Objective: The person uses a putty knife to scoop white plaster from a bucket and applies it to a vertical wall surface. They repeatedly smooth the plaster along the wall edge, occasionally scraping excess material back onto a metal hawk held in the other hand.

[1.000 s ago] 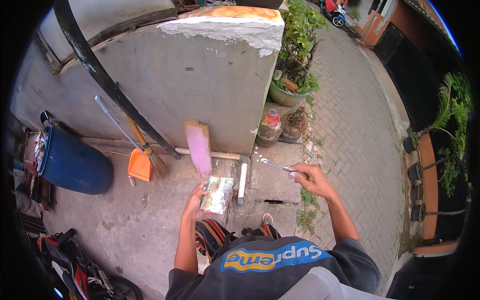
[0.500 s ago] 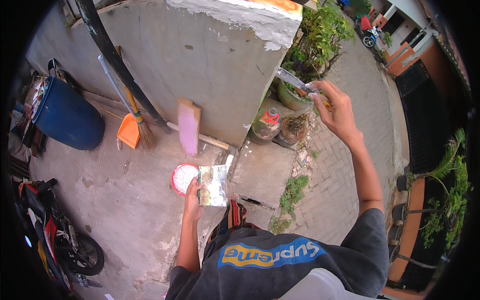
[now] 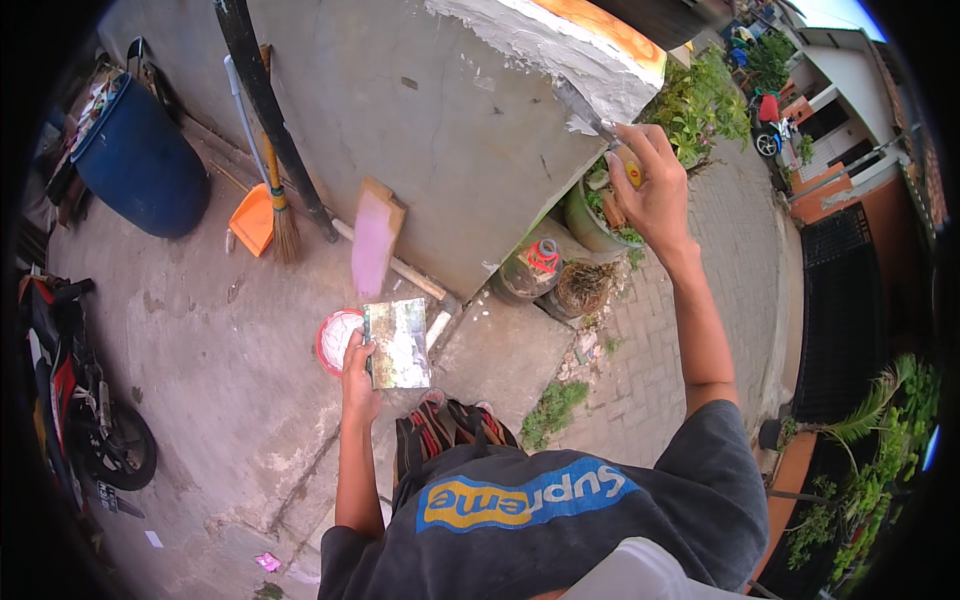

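Your right hand [image 3: 652, 190] has its fingers closed round the handle of a putty knife [image 3: 583, 108], blade up at the ragged lower edge of the white paste [image 3: 570, 55] along the top of the grey wall [image 3: 450, 150], close to the wall's right-hand end; blade looks flat to the wall, pressure can't be told. Your left hand [image 3: 359, 378] pinches the left edge of a paste-smeared plate [image 3: 399, 343], thumb side showing, the other fingers partly hidden, no gap seen; plate sits in front of your body, well apart from the knife. Red tub [image 3: 320, 352] with white paste is on the floor just left of the plate, partly behind your hand. Risks, as I judge it: you've got the plate by one edge only, so a tilt could slide paste onto the floor or your trousers. Blade at too steep an angle could gouge or drag off the fresh layer; too much load on it could drop blobs onto the pot [image 3: 590, 222] or bottle [image 3: 527, 270] below the wall end. Reaching that high with eyes up, you might kick the tub or nudge the leaning pink-coated plank [image 3: 373, 240].
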The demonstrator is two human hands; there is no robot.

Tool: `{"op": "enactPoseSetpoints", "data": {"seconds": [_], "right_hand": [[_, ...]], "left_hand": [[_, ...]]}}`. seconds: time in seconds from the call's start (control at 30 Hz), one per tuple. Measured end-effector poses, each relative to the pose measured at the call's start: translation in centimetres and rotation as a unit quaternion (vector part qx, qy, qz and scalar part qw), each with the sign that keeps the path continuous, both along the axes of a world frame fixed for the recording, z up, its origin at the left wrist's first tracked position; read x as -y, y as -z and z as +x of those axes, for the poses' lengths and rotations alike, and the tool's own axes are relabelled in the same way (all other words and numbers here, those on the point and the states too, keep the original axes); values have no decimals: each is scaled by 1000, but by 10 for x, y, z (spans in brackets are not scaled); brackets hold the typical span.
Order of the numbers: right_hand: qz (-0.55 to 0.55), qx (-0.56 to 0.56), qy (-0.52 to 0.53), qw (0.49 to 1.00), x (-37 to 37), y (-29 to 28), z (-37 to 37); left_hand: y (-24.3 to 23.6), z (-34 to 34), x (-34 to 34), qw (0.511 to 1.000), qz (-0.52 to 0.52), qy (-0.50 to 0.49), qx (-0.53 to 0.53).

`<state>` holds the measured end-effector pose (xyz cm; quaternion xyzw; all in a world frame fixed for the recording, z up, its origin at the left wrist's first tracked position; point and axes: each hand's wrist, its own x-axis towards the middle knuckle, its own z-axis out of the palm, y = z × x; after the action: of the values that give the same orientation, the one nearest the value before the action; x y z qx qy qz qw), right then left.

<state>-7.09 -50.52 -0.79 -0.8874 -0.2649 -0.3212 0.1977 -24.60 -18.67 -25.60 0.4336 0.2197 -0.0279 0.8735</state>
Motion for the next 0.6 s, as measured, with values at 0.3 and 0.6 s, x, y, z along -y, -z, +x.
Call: {"op": "enactPoseSetpoints", "data": {"seconds": [0.3,0.6], "right_hand": [[-77,35,9,996,5,-14,17],[-75,49,35,995,-1,-12,20]], "left_hand": [[16,-41,34,995,-21,-87,-44],[34,-21,36,994,13,-66,-84]]}}
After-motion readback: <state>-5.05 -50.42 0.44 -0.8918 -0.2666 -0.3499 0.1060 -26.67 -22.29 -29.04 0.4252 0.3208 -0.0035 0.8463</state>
